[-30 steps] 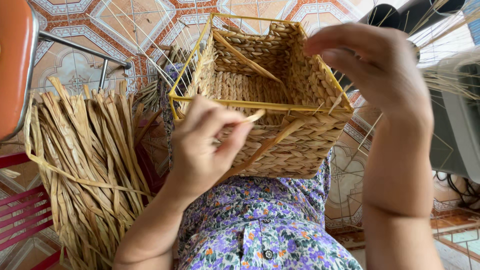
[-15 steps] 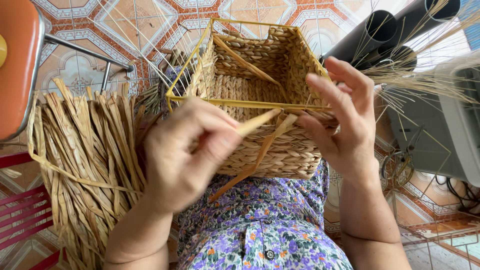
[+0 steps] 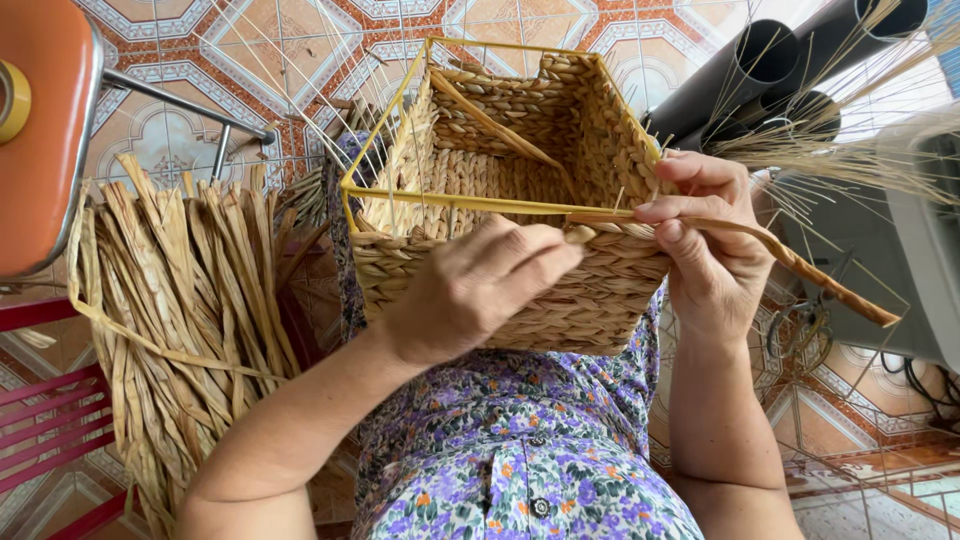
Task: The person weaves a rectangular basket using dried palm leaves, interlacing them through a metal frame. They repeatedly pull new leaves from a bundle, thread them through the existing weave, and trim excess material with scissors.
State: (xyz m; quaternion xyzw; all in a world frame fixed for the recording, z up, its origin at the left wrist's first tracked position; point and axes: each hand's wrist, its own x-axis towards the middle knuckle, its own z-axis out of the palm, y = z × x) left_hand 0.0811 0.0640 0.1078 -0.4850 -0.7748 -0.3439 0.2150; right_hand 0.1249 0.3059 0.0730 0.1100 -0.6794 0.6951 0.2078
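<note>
A half-woven straw basket (image 3: 500, 160) on a yellow wire frame (image 3: 450, 200) rests on my lap, over a flowered purple dress (image 3: 520, 470). My left hand (image 3: 470, 290) presses against the near wall of the basket, fingertips pinched at the weave just under the yellow rim. At the near right corner of the rim, my right hand (image 3: 700, 240) pinches a twisted dry straw strand (image 3: 800, 265). The strand runs from the rim out to the right and down.
A thick bundle of flat dried leaves (image 3: 180, 320) lies at my left on the patterned tile floor (image 3: 250, 60). An orange metal-legged stool (image 3: 45, 130) stands far left, a red rack (image 3: 50, 420) below it. Grey pipes (image 3: 760, 70) and loose thin straws are at upper right.
My right hand came down from above the basket to its near right corner and pulled the strand out to the right. My left hand stayed at the near wall, pinching the weave.
</note>
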